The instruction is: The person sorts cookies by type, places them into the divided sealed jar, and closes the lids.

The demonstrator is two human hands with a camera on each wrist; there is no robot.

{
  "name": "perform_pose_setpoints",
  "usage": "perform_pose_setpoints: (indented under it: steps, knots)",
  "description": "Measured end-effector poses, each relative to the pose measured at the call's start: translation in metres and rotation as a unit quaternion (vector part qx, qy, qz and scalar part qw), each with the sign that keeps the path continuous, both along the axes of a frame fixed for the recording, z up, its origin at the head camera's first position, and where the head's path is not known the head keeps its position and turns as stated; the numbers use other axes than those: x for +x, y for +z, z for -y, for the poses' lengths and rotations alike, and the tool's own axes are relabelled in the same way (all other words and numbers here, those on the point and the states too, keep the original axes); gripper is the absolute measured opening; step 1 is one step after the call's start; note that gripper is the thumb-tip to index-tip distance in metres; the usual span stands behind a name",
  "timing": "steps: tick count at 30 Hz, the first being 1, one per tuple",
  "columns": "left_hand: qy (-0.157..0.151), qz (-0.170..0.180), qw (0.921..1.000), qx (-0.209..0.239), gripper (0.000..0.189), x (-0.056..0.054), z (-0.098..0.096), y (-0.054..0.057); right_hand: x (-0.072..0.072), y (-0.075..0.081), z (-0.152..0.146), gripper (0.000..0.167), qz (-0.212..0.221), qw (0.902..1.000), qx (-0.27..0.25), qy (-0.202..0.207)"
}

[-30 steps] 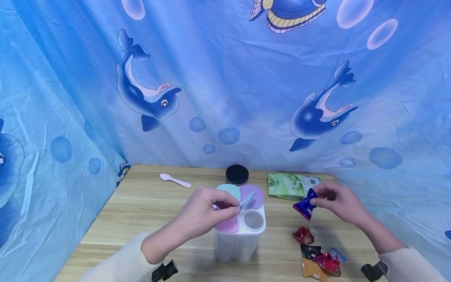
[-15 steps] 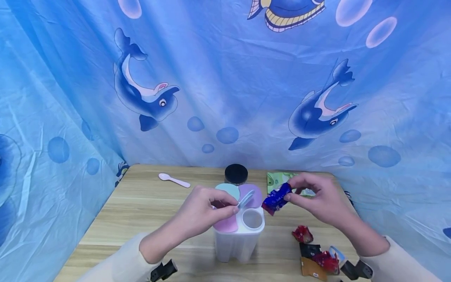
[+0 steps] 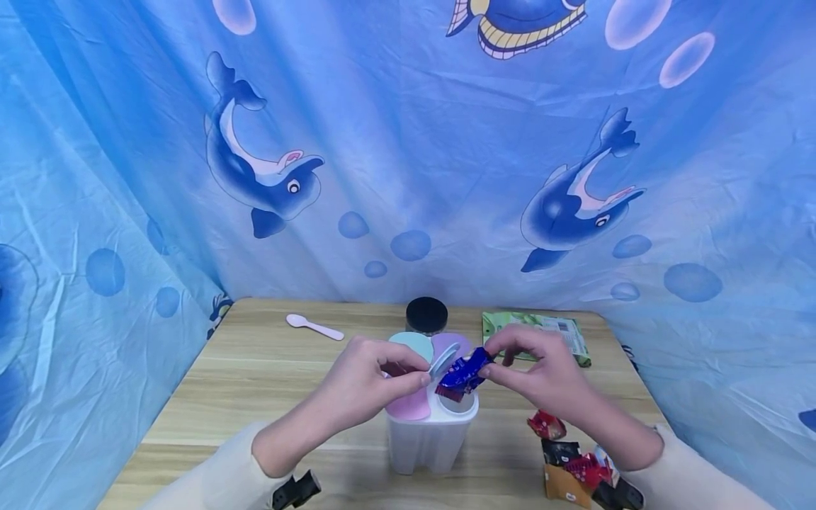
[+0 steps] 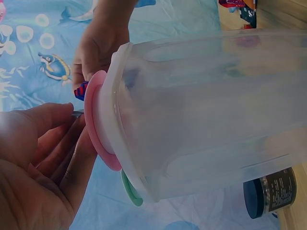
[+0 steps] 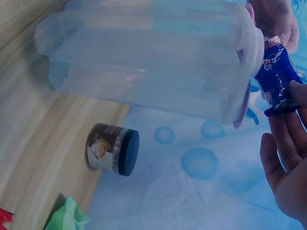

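Note:
A translucent white container [image 3: 428,443] with several round openings stands upright on the table. Pink [image 3: 410,405], mint [image 3: 411,344] and purple [image 3: 448,343] lids cover three of them. My left hand [image 3: 376,372] pinches a pale blue lid [image 3: 444,360] between thumb and fingertips, tilted up above the container's top. Beside it, my right hand [image 3: 532,358] pinches one end of a blue wrapped candy [image 3: 464,372]. The candy's red-striped end hangs over the uncovered front right opening [image 3: 460,405]. In the right wrist view the candy [image 5: 278,76] lies across the container's mouth.
Behind the container stands a black-capped jar [image 3: 427,314]. A green pouch [image 3: 567,333] lies at the back right and a pale pink spoon [image 3: 315,326] at the back left. Several small packets, red [image 3: 546,424], black [image 3: 561,451] and orange [image 3: 566,487], lie at the front right.
My right hand has carried the blue candy leftward from beside the green pouch to above the container's opening. My left hand stays nearly still with the pale blue lid.

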State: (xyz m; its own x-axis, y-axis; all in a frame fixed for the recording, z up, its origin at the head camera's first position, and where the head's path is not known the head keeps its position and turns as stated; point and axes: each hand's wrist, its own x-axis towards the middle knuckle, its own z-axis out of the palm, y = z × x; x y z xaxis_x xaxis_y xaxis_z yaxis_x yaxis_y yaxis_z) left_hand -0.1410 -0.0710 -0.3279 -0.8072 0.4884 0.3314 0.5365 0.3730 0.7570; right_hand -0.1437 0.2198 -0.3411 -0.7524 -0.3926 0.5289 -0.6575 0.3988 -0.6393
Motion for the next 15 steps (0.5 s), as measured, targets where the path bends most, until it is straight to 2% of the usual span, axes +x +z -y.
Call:
perform_pose_setpoints:
  steps: [6,15]
  knots:
    - [-0.003,0.004,1.0,0.001,0.006,-0.0004,0.0002,0.0005,0.001,-0.0055,0.006,0.027,-0.002,0.9998,0.018,0.01]
    - [-0.006,0.004,1.0,0.005,0.006,0.0001,-0.0003,0.0,0.0013,-0.0027,0.0111,0.034,-0.023,0.998,0.044,0.039]
